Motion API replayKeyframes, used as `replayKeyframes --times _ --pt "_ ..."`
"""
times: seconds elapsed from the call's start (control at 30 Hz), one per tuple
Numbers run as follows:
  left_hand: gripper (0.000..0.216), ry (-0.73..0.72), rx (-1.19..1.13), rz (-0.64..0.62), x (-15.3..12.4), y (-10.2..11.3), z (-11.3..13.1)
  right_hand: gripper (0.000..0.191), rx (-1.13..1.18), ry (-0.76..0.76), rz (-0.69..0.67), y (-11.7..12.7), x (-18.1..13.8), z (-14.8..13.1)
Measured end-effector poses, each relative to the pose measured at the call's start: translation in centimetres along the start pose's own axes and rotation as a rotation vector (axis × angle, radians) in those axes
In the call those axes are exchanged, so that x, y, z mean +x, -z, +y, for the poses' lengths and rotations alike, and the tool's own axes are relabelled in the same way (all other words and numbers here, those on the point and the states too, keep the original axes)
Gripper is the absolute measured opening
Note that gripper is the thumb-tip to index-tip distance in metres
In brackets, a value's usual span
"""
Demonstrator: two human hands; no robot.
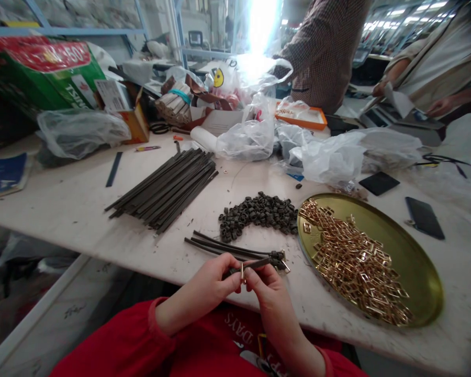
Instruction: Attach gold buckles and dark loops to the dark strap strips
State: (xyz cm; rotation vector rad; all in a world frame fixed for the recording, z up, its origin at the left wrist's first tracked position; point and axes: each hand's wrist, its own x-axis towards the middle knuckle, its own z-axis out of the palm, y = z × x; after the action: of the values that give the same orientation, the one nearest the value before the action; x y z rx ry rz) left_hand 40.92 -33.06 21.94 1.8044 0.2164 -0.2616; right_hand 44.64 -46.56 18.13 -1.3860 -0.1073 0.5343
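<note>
At the near edge of the worktop [82, 209], a dark strap [259, 263] is pinched by the left hand [210, 283] and the right hand [267, 288], both closed on it, with a gold buckle [242, 272] gripped at the fingertips where they meet. Just beyond, a few more straps [227, 245] are laid flat, a heap of dark loops [259, 213] is seen behind them, a round gold tray [416, 251] piled with buckles [357, 262] is set to the right, and a bundle of dark strips [165, 188] to the left.
</note>
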Motion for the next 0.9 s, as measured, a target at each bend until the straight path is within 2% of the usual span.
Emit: replayKeyframes --times 0.13,0.17,0.23,0.3,0.37,0.43,0.5,0.6,0.77,0.9 --pt "0.013 0.072 -0.016 0.018 0.2 0.0 -0.3 0.005 -0.423 0.403 0.127 0.9 0.0 0.1" --pt "0.013 0.08 -0.032 0.022 0.3 0.0 -0.3 0.002 -0.501 0.495 0.11 1.2 -0.1 0.1" --pt "0.013 0.097 -0.05 0.032 0.4 0.0 -0.2 0.012 -0.56 0.569 -0.008 1.7 -0.2 -0.3" --pt "0.014 0.116 -0.061 0.025 0.5 0.1 -0.1 0.023 -0.491 0.485 -0.141 2.0 -0.1 -0.9" --pt "0.015 0.14 -0.067 -0.011 0.7 0.3 0.1 0.026 -0.354 0.305 -0.246 2.2 0.3 -1.6" --pt "0.017 0.172 -0.076 -0.044 0.8 0.4 0.3 0.022 -0.232 0.126 -0.335 2.4 0.8 -2.1" --pt "0.018 0.199 -0.083 -0.051 1.0 0.5 0.3 0.016 -0.196 0.026 -0.41 2.6 1.3 -2.4" --pt "0.017 0.206 -0.088 -0.048 1.3 0.4 0.2 0.01 -0.34 0.07 -0.459 3.1 1.8 -2.6" --pt "0.014 0.199 -0.042 -0.041 1.7 0.1 -0.1 0.004 -0.747 0.317 -0.566 3.5 2.4 -3.2" --pt "0.013 0.199 -0.018 -0.081 1.8 0.2 -0.1 0.003 -0.869 0.362 -0.629 3.7 2.6 -4.0"
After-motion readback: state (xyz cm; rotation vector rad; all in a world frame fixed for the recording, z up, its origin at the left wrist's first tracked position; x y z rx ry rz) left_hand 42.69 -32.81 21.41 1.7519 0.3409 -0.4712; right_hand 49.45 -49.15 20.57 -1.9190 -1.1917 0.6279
